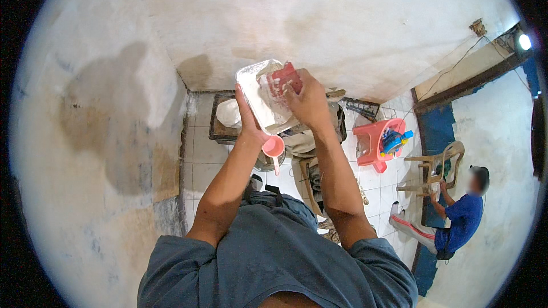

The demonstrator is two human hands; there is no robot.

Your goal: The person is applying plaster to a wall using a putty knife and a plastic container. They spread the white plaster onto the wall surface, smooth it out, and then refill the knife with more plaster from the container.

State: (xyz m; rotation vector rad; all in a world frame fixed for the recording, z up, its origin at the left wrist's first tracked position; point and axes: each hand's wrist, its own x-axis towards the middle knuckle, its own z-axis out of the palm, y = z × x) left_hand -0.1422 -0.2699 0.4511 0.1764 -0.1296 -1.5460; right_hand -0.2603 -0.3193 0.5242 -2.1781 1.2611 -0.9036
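Observation:
My left hand is closed on the side of a rectangular white tub, which is tilted and coated with white paste. In my right hand is a flat red scraper, gripped between thumb and fingers. White paste smears the scraper's lower part and lies beneath it in the tub. Below my left hand a pink dipper shows, its handle pointing toward me; what it rests on is mostly hidden.
A dark low table by the wall carries a white bag. To the right stands a pink plastic stool with a blue object on it. Farther right, a person in blue sits near a beige plastic chair.

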